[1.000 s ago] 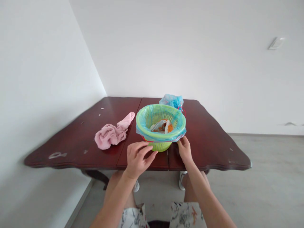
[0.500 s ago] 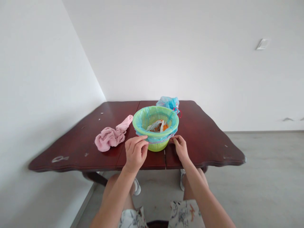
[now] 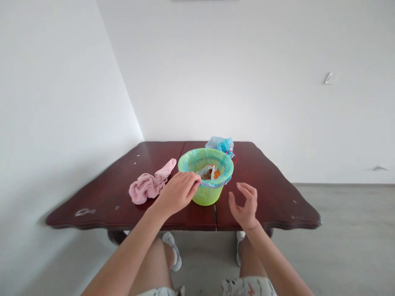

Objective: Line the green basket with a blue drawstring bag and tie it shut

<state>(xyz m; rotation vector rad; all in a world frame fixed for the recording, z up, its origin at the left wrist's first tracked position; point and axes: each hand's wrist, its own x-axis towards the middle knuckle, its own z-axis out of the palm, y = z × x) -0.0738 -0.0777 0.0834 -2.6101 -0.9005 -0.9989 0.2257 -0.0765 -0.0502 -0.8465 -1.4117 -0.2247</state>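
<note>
A light green mesh basket (image 3: 207,197) stands upright near the table's front edge, lined with a thin blue plastic bag (image 3: 227,174) folded over its rim. Inside lie white and orange-brown scraps (image 3: 212,171). At the front left of the rim, my left hand (image 3: 179,191) is closed on the bag's edge, its fingertips partly hiding the grip. To the basket's right my right hand (image 3: 246,205) hovers over the table, holding nothing, thumb and fingers apart and curved. A pink line runs along the bag's hem under the rim.
A crumpled pink cloth (image 3: 148,187) lies left of the basket. Behind the basket sits a tied blue plastic bag (image 3: 220,143) with a pink-red string. The dark red wooden table (image 3: 268,189) has a wavy edge and a seam, with a wall behind and at left.
My right hand has let go of the bag's edge and moved right, its fingers spreading. My left hand has shifted up to the rim. The view has tilted up slightly.
</note>
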